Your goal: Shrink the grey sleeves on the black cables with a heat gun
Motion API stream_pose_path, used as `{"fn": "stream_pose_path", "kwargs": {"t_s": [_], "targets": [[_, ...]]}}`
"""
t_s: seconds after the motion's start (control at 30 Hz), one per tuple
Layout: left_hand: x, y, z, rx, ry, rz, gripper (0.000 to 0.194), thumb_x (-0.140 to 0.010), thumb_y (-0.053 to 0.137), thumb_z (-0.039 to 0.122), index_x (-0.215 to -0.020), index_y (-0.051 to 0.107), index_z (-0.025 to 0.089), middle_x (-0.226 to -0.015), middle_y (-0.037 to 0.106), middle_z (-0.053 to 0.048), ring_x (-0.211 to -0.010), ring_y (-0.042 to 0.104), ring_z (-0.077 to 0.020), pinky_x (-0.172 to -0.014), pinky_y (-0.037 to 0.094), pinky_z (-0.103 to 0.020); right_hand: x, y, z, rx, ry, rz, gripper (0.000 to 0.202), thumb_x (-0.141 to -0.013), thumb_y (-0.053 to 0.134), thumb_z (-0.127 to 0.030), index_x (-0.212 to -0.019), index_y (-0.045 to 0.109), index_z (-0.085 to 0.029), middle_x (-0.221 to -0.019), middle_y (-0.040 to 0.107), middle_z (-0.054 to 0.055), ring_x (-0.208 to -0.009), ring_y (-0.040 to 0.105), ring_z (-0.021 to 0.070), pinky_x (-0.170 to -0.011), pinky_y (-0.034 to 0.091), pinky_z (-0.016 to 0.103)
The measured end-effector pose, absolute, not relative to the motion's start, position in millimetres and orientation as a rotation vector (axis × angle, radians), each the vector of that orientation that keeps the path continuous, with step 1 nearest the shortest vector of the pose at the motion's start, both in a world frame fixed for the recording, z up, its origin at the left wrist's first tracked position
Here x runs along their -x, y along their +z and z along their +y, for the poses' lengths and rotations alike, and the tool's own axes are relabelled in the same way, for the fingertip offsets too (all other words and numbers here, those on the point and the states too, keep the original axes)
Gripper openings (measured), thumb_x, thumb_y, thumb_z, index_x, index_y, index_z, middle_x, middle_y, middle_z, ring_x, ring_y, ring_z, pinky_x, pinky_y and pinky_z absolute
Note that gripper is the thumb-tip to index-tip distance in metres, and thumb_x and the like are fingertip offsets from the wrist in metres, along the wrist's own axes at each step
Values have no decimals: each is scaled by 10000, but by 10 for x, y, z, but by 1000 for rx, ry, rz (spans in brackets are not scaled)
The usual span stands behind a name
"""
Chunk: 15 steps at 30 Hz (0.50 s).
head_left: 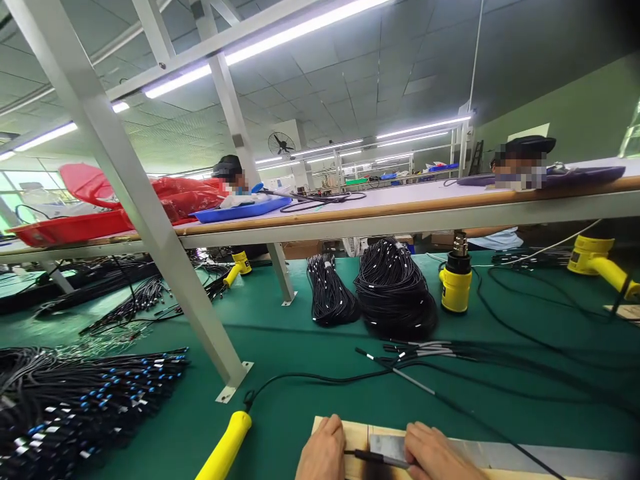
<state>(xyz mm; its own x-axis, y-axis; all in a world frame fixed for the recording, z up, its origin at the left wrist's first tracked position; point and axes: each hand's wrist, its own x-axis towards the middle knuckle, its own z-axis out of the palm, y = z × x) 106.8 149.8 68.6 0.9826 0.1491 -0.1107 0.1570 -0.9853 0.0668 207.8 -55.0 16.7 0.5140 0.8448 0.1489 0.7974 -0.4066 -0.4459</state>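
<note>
At the bottom of the head view, a black cable [370,456] runs between my two hands, low over a pale wooden board [356,433]. Its thin end goes into the closed fingers of my left hand [323,450], by the board's left part. My right hand [440,453] pinches the thicker, sleeved part. Beside the right fingertips lies a flat grey metal strip [387,444] along the board. A dark scorched-looking patch [377,472] marks the wood under the cable. The undersides of both hands are hidden.
Left of the board is a yellow heat gun handle [227,443]. A dark cable heap [95,407] fills the left; coiled cable bundles [395,287] and another heat gun [456,283] stand behind. Loose cables [435,350] cross rightward. A shelf post [200,313] rises at left. Co-workers are beyond.
</note>
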Motion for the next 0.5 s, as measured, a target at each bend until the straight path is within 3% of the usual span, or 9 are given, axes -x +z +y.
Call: {"fn": "stream_pose_path", "kwargs": {"t_s": [0.13, 0.23, 0.4, 0.5], "targets": [[-1147, 587, 1389, -3028, -217, 57, 426, -689, 504, 53, -1065, 566, 245, -1082, 570, -46, -956, 553, -204, -802, 464, -288, -2116, -5, -541, 2243, 64, -1364, 141, -766, 500, -101, -822, 527, -228, -889, 613, 14, -839, 570, 180, -743, 420, 262], [-1207, 396, 1374, -3157, -289, 5, 284, -788, 460, 80, -948, 622, 250, -1028, 603, -50, -917, 582, -224, -777, 480, -324, -2132, -57, -542, 2237, 54, -1383, 150, -754, 496, -94, -813, 520, -229, -877, 614, 8, -823, 571, 178, -728, 422, 258], [-1184, 361, 1461, -3206, -318, 62, 217, -804, 464, 90, -913, 633, 171, -980, 625, -87, -900, 596, -236, -759, 489, -305, -2152, -87, -545, 2274, -2, -1420, 217, -714, 499, -38, -814, 507, -230, -871, 618, -1, -815, 593, 180, -740, 424, 267], [-1160, 468, 1490, -3166, -373, 130, 222, -835, 433, 113, -909, 638, 157, -998, 626, -95, -911, 596, -236, -760, 487, -298, -2206, -281, -515, 2267, -162, -1507, 141, -757, 524, -101, -782, 481, -233, -827, 620, -6, -751, 607, 187, -649, 423, 256]]}}
